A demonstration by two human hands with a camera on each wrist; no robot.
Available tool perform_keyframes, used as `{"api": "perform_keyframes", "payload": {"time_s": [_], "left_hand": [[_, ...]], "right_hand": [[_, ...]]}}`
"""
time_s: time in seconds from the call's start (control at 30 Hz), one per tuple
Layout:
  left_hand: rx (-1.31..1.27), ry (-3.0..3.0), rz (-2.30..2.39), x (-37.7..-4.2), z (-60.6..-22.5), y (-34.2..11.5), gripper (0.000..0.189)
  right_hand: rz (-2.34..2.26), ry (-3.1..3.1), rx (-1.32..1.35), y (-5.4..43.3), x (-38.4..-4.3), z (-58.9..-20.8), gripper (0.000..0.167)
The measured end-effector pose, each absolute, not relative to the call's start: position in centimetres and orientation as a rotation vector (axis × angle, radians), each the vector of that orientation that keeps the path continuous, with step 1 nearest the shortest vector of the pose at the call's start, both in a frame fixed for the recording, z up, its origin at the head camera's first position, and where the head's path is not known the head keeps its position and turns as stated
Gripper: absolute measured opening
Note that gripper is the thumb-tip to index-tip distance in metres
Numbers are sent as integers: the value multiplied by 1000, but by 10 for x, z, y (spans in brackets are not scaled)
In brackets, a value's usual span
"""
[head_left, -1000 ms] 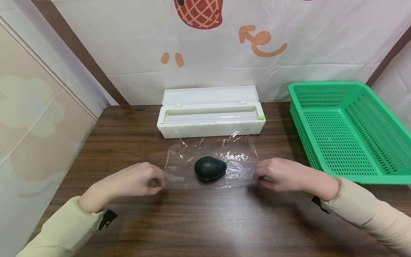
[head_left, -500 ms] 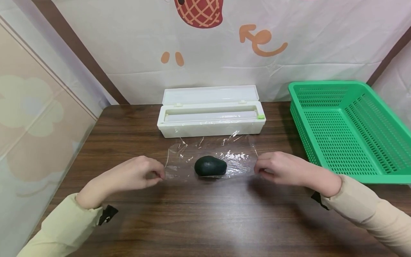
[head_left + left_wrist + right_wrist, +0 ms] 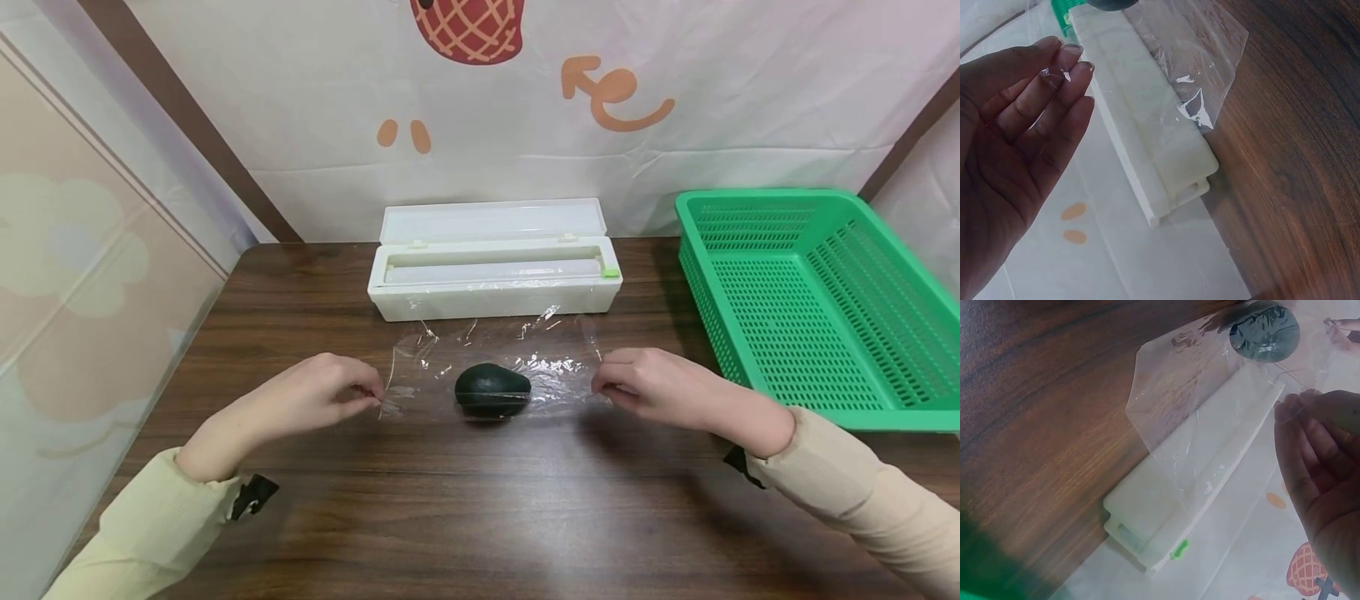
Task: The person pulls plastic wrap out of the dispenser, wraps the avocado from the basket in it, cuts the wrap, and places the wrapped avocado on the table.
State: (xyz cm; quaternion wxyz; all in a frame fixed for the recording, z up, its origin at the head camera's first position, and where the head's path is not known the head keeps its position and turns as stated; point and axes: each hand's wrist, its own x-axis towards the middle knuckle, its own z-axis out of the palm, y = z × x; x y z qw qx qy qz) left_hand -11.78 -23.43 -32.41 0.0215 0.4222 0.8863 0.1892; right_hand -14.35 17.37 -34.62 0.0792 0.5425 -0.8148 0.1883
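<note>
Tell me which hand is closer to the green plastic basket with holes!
Right. The right hand is just left of the green plastic basket; the left hand is farther off, beyond the dark green oval fruit.

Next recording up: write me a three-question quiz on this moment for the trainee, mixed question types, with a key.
1. Which is nearer the green basket: the left hand or the right hand?
2. True or false: the white box's lid is shut.
3. Fill in: with the dark fruit between them, both hands pinch the clear plastic ____.

Key:
1. The right hand.
2. False; the lid of the white box stands open.
3. Wrap.
</note>
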Motion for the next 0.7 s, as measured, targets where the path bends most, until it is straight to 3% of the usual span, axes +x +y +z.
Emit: {"api": "perform_keyframes", "payload": {"time_s": [0.43,0.7], "left_hand": [[1308,2807,580,-122,-323,-235,10],[1248,2858,585,-127,-325,-232,15]], "right_hand": [[587,-2362,1515,170,-145,-354,23],[564,-2347,1421,168,-148,-361,17]]}}
